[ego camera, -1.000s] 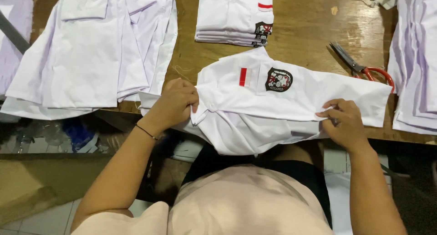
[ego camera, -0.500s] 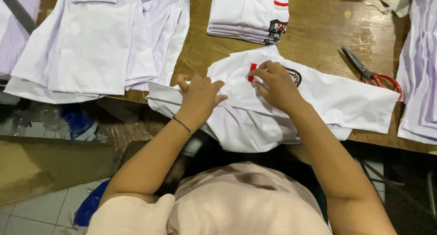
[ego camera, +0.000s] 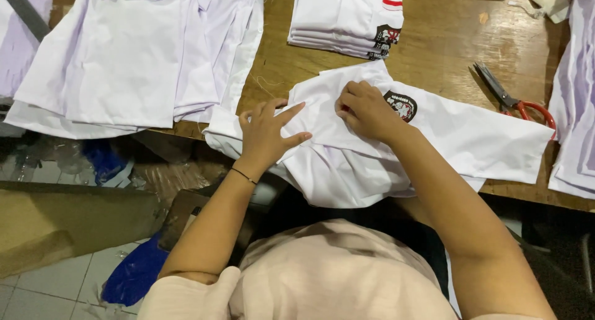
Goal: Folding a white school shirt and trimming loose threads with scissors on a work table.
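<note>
A white shirt (ego camera: 471,140) with a dark round badge (ego camera: 401,105) lies across the near edge of the wooden table (ego camera: 434,47), part of it hanging over the edge. My left hand (ego camera: 266,131) presses flat on its left part, fingers spread. On the middle of the shirt, just left of the badge, my right hand (ego camera: 365,109) has its fingers curled and pinching the cloth. A thin black band circles my left wrist.
A folded stack of white shirts (ego camera: 347,16) sits at the back. Loose white garments (ego camera: 130,53) cover the left of the table, more (ego camera: 576,109) at the right edge. Red-handled scissors (ego camera: 511,100) lie right of the shirt. Blue plastic (ego camera: 133,276) lies on the floor.
My right hand crossed from the shirt's right end to its middle beside the badge. My left hand slid slightly right and flattened. The red patch is now covered.
</note>
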